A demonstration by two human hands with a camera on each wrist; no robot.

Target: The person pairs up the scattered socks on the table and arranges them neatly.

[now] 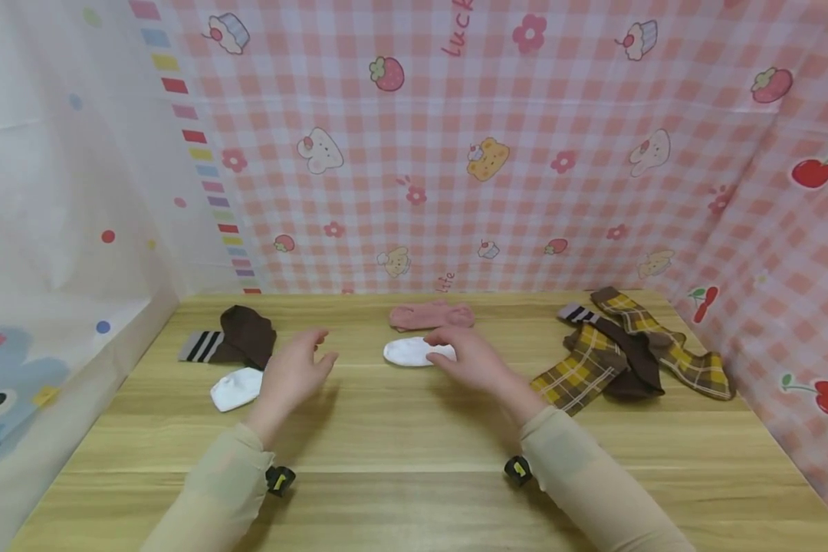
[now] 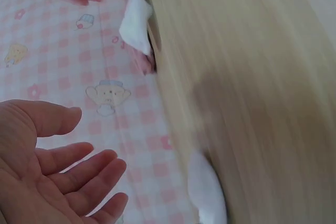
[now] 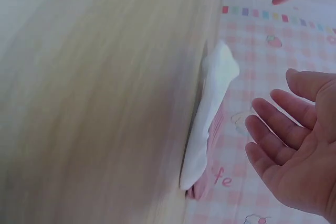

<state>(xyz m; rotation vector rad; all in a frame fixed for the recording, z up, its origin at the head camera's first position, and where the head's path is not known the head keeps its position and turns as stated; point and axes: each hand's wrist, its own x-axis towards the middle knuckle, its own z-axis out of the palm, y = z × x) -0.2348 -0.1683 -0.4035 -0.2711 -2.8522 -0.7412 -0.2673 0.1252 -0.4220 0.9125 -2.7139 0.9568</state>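
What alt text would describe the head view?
A person's left hand and right hand hover empty above a wooden table; brown sock and white sock lie left, second white sock and pink sock centrally, plaid and brown socks right.

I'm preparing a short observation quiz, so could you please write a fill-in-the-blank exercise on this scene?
The folded item just behind the middle white sock is coloured ____.
In the head view, the yellow plaid socks lie on the ____ side.
The left hand and right hand are both holding ____.

Missing words: pink; right; nothing.
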